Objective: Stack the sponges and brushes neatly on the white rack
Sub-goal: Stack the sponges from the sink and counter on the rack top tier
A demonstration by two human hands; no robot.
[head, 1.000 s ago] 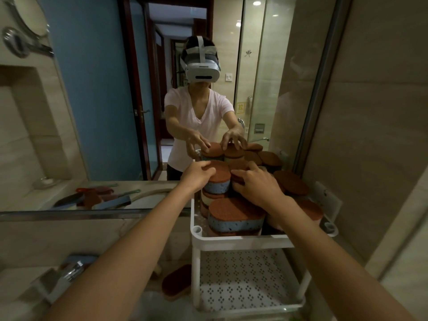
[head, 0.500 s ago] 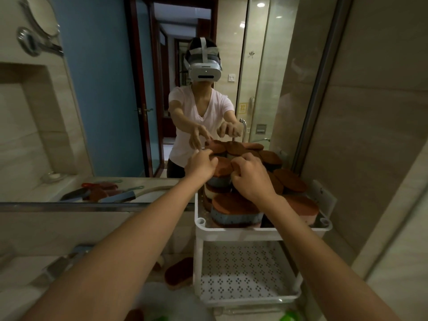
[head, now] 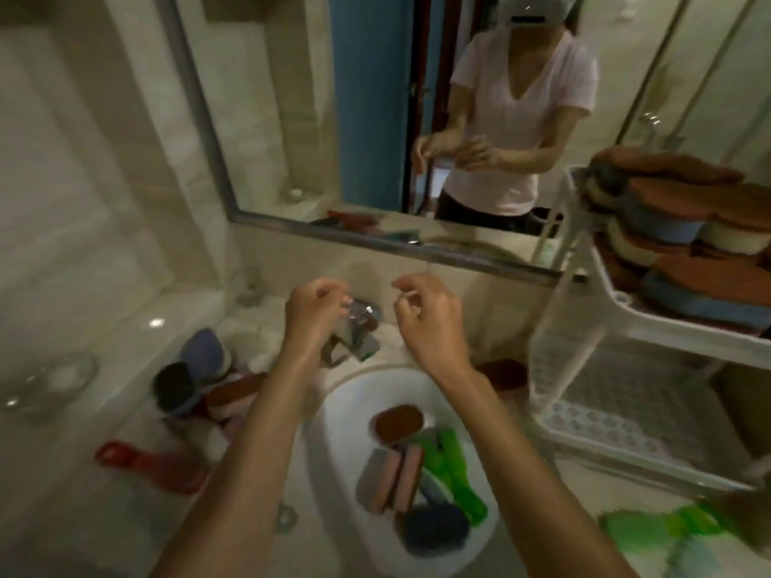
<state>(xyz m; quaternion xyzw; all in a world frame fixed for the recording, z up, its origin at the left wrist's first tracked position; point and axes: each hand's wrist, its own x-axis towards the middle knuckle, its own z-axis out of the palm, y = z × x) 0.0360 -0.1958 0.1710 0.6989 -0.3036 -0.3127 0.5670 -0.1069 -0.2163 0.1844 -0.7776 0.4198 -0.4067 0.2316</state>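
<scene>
The white rack (head: 651, 323) stands at the right with several brown-topped sponges (head: 684, 244) piled on its top shelf; its lower shelf (head: 617, 415) is bare. In the white sink (head: 333, 435) lie a brown sponge (head: 398, 423), pink-edged sponges (head: 392, 477), a green brush (head: 454, 469) and a dark round scrubber (head: 436, 529). My left hand (head: 315, 310) and my right hand (head: 429, 319) hover over the tap, both empty with fingers loosely curled and apart. The picture is blurred.
A chrome tap (head: 354, 331) sits behind the sink. Left of it on the counter lie a blue and black brush pile (head: 187, 377), a red brush (head: 146, 460) and a glass dish (head: 50, 377). Another green brush (head: 676, 531) lies at the right. A mirror (head: 417, 118) faces me.
Both hands have left the sponge stack on the rack's top shelf and pulled back left over the tap. The view has swung down and left to the sink.
</scene>
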